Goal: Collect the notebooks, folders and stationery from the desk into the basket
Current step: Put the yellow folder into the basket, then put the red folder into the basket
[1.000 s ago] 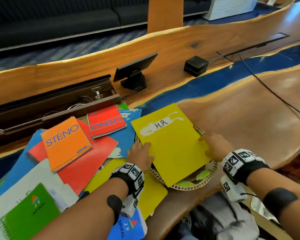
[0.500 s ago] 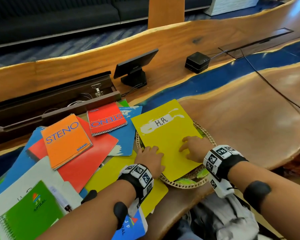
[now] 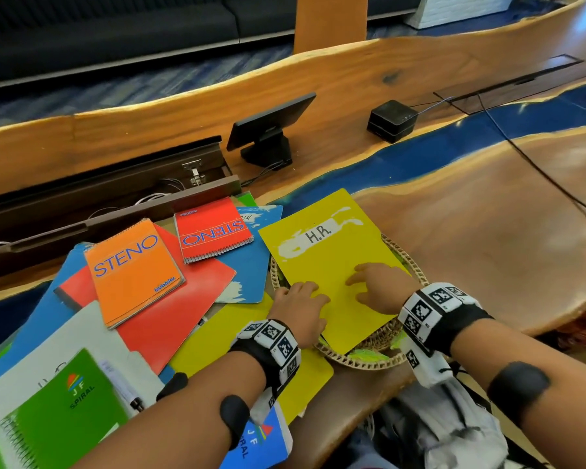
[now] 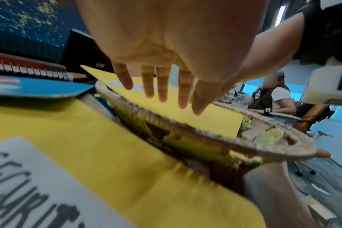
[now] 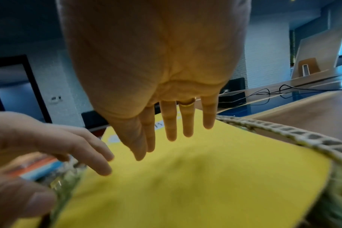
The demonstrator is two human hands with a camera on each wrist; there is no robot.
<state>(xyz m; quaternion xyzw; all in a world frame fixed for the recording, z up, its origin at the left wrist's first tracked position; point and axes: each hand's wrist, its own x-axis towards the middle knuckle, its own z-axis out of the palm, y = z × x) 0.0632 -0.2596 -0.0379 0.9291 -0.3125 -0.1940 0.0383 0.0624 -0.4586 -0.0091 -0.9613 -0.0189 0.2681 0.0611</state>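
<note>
Tilted black monitor [image 3: 271, 126], small black box [image 3: 391, 120], black cable [image 3: 535, 164]

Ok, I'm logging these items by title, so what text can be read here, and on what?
"H.R." on the yellow folder in the basket.
"STENO" and "bubbler" on the orange pad.
"STENO" on the red pad; its small brand is too small to read.
"JF SPIRAL" on the green notebook.
"SECURIT" on a white label, cut off.

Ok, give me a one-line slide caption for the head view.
Both hands, left and right, lie flat on a yellow H.R. folder laid over a round woven basket.
</note>
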